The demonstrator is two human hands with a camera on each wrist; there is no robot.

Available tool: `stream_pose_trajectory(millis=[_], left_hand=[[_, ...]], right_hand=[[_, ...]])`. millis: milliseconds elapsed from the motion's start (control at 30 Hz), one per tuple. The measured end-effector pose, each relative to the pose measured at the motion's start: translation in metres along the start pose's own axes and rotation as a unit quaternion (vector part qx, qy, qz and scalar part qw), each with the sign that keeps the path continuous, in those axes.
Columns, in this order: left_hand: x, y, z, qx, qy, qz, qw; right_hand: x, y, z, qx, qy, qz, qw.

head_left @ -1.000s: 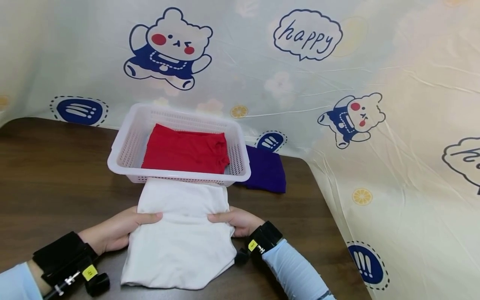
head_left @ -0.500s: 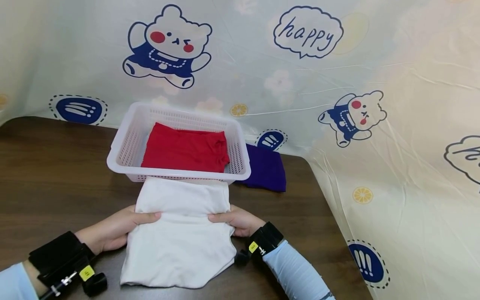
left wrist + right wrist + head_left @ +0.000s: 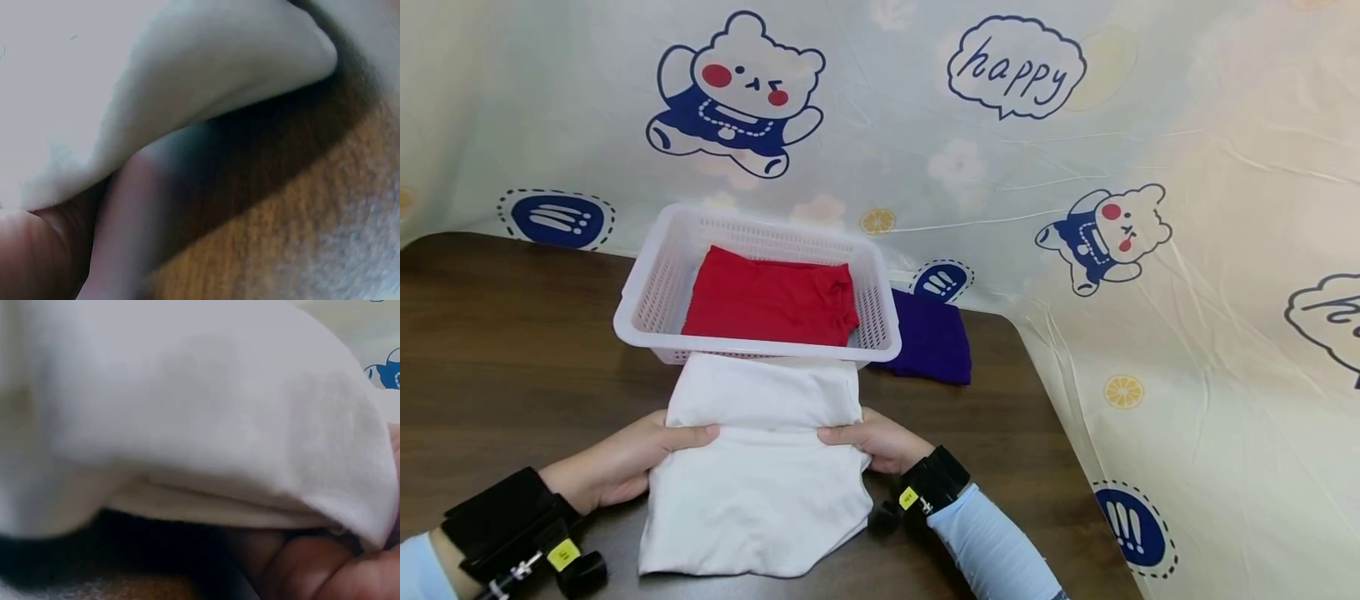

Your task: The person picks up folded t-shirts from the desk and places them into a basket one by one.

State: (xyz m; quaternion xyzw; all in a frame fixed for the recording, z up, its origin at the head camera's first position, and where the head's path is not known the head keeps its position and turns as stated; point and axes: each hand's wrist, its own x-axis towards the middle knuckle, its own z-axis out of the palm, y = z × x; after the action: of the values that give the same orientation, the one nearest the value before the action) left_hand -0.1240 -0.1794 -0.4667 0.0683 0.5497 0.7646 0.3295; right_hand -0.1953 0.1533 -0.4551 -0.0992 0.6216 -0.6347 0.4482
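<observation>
A folded white cloth garment (image 3: 756, 492) lies before me in the head view, its far edge right at the front of the basket. My left hand (image 3: 625, 462) grips its left side, thumb on top and fingers hidden underneath. On the opposite side my right hand (image 3: 880, 440) pinches the cloth the same way. Close up in the left wrist view, the white cloth (image 3: 94, 81) drapes over the fingers, with a shadow under its edge. Folded layers of the cloth (image 3: 206, 437) show above the curled fingers (image 3: 312, 565) in the right wrist view.
Behind the cloth stands a white perforated plastic basket (image 3: 638, 321) with a folded red garment (image 3: 767, 296) inside. A folded dark purple cloth (image 3: 928, 337) lies at its right side. A printed curtain (image 3: 880, 108) hangs along the back and right edges of the brown table (image 3: 490, 358).
My left hand has shifted slightly left, drawing the left side of the white garment outward a little. The right hand has barely moved; basket and other cloths stay put.
</observation>
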Motion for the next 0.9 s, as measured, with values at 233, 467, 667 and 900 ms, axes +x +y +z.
stream_pose_trajectory(millis=[233, 467, 667, 900], left_hand=[[-0.004, 0.009, 0.004, 0.022, -0.002, 0.018, 0.9996], [-0.009, 0.023, 0.006, 0.049, -0.007, 0.045, 0.9978], [-0.010, 0.044, 0.007, 0.083, -0.013, 0.066, 0.9943], [-0.005, 0.067, 0.013, 0.114, -0.008, 0.073, 0.9908]], right_hand=[[-0.009, -0.009, 0.002, -0.013, 0.005, -0.028, 0.9995], [-0.018, -0.023, 0.003, -0.023, -0.008, -0.060, 0.9979], [-0.024, -0.038, 0.006, -0.038, -0.010, -0.088, 0.9954], [-0.032, -0.053, 0.004, -0.049, -0.005, -0.110, 0.9927]])
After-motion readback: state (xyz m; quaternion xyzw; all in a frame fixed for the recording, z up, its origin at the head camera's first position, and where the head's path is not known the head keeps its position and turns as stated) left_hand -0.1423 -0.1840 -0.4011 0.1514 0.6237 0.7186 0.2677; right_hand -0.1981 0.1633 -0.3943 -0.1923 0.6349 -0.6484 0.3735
